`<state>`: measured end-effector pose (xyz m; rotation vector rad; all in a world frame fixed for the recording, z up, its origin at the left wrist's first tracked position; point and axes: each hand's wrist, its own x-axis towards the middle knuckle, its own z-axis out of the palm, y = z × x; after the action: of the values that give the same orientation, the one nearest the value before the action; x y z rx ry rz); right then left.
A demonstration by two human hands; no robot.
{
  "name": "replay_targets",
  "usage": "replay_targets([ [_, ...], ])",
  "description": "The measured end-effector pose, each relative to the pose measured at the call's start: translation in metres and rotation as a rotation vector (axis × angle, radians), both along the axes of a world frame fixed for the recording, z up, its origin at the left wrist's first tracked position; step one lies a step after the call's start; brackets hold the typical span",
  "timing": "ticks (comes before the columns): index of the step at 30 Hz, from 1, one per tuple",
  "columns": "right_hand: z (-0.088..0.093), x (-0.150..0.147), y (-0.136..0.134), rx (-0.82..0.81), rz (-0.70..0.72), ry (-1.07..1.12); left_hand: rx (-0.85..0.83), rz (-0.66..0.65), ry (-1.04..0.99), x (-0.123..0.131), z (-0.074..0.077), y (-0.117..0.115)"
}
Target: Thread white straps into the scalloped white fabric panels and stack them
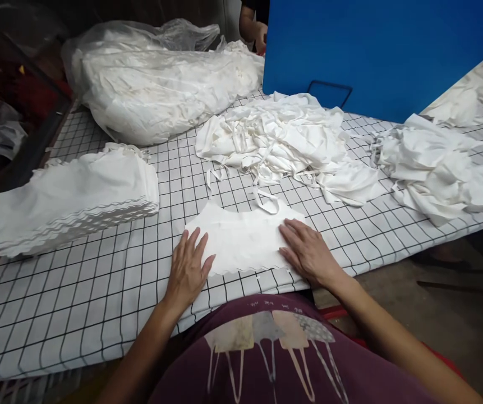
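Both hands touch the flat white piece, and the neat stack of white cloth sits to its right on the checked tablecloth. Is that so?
Not quite: the head view shows the neat stack sitting to the left of the flat white piece. The left hand and right hand do touch that piece.

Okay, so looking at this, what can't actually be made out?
All in the head view:
White fabric piece: parts of its sides are covered by the left hand and right hand.
Co-worker's hand: partly hidden by the blue board, so its work is unclear.
Shirt lettering: too small to read.
Right-hand fabric pile: cut off by the right edge.
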<state>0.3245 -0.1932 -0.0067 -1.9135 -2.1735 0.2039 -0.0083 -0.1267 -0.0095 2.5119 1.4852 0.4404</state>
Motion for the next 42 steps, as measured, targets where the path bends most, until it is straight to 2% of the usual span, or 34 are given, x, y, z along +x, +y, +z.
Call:
replay_targets([
  [1,-0.006,0.002,-0.001,-0.011,0.004,-0.035,-0.017,-0.016,0.030,-0.002,-0.005,0.000],
  [4,-0.017,0.017,-0.005,-0.002,-0.125,-0.089,-0.022,-0.014,0.071,-0.010,-0.009,0.002],
  [6,-0.014,0.025,-0.001,0.036,-0.188,-0.065,0.018,-0.012,0.053,-0.006,-0.005,0.006],
  [8,-0.006,0.026,0.013,0.101,-0.202,-0.013,0.061,-0.053,0.010,0.011,0.001,0.012],
  [10,0.003,0.016,0.037,0.159,-0.176,0.045,0.074,-0.188,-0.047,0.040,0.006,0.020],
  [12,0.012,0.002,0.066,0.155,-0.109,0.082,0.050,-0.414,-0.101,0.077,0.009,0.029],
  [14,0.017,-0.010,0.096,0.086,-0.047,0.082,0.025,-0.629,-0.126,0.112,0.009,0.039],
  [17,0.025,-0.013,0.130,-0.061,-0.005,0.104,0.012,-0.774,-0.124,0.148,0.003,0.052],
  [19,0.033,-0.005,0.142,-0.155,-0.022,0.241,0.025,-0.798,-0.121,0.159,-0.002,0.057],
  [22,0.046,0.011,0.150,-0.285,-0.100,0.570,0.058,-0.791,-0.127,0.165,-0.009,0.061],
  [24,0.051,0.016,0.153,-0.323,-0.156,0.664,0.072,-0.782,-0.129,0.167,-0.012,0.063],
  [26,0.051,0.015,0.157,-0.346,-0.171,0.627,0.074,-0.780,-0.122,0.170,-0.014,0.066],
  [30,0.043,0.001,0.172,-0.408,-0.105,0.421,0.042,-0.775,-0.096,0.176,-0.015,0.071],
  [32,0.042,0.001,0.181,-0.435,-0.112,0.452,0.046,-0.766,-0.101,0.177,-0.016,0.071],
  [37,0.062,0.034,0.203,-0.428,-0.204,0.982,0.038,-0.758,-0.073,0.175,-0.020,0.071],
  [42,0.094,0.062,0.206,-0.462,-0.218,1.245,-0.010,-0.733,-0.018,0.174,-0.018,0.070],
])
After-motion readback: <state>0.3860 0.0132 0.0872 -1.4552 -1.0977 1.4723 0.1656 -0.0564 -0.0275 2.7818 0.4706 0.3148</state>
